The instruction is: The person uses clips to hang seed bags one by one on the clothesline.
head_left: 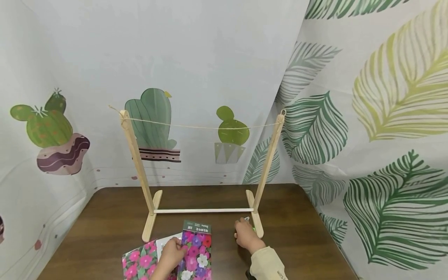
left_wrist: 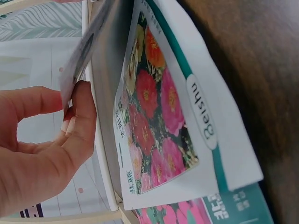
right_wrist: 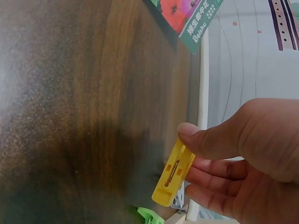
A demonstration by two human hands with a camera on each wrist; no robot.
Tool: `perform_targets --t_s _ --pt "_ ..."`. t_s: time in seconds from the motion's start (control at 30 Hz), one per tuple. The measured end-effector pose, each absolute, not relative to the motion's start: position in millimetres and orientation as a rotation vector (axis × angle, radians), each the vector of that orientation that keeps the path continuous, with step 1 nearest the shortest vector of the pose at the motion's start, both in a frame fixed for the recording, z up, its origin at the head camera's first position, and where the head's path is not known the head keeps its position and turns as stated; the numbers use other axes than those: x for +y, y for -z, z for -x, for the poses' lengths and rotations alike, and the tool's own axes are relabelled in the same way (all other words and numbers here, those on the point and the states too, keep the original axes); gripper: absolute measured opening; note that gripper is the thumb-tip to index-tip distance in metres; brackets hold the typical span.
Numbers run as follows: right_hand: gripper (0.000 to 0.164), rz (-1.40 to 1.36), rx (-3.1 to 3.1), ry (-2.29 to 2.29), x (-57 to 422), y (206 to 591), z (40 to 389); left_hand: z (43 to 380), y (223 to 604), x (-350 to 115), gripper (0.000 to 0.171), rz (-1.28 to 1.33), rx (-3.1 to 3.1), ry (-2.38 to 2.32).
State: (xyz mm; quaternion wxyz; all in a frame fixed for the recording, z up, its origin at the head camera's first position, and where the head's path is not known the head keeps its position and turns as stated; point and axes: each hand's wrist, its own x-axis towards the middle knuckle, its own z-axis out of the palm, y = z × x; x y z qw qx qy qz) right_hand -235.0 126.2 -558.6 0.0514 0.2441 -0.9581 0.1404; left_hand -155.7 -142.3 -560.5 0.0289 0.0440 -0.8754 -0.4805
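Note:
My left hand (head_left: 171,254) pinches the edge of a seed packet (head_left: 195,252) printed with pink, purple, red and white flowers. In the left wrist view the packet stands edge-on between thumb and fingers. Below it lies a white Beishu packet (left_wrist: 212,112) with red and pink flowers, overlapping a packet with pink blooms and green leaves (head_left: 134,264). Beside the stand's right foot, my right hand (head_left: 246,235) holds a yellow clothespin (right_wrist: 173,175) between thumb and fingers. A green clothespin (right_wrist: 150,216) and a pale clothespin (right_wrist: 178,200) lie just past it.
A wooden stand (head_left: 138,167) rises from the brown table (head_left: 105,217), its two posts joined by a low white rod (head_left: 203,210). Between the post tops runs a thin string (head_left: 196,126). Behind hangs a curtain (head_left: 210,58) printed with cacti and leaves.

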Motion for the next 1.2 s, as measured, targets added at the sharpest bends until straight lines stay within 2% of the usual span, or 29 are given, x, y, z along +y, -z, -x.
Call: perform_targets --t_s 0.37,0.57,0.8,1.2 --pt "0.016 -0.767 -2.891 -0.375 126 556 233 157 560 -146 0.012 -0.139 -2.697 1.495" --pt "0.015 -0.790 -2.895 -0.418 125 553 233 159 571 -150 0.014 -0.058 -2.574 1.518" --pt "0.018 -0.822 -2.873 -0.423 124 549 236 158 556 -148 0.014 -0.185 -2.678 1.480" --pt "0.018 -0.867 -2.843 -0.413 121 543 238 158 550 -152 0.018 -0.215 -2.679 1.498"
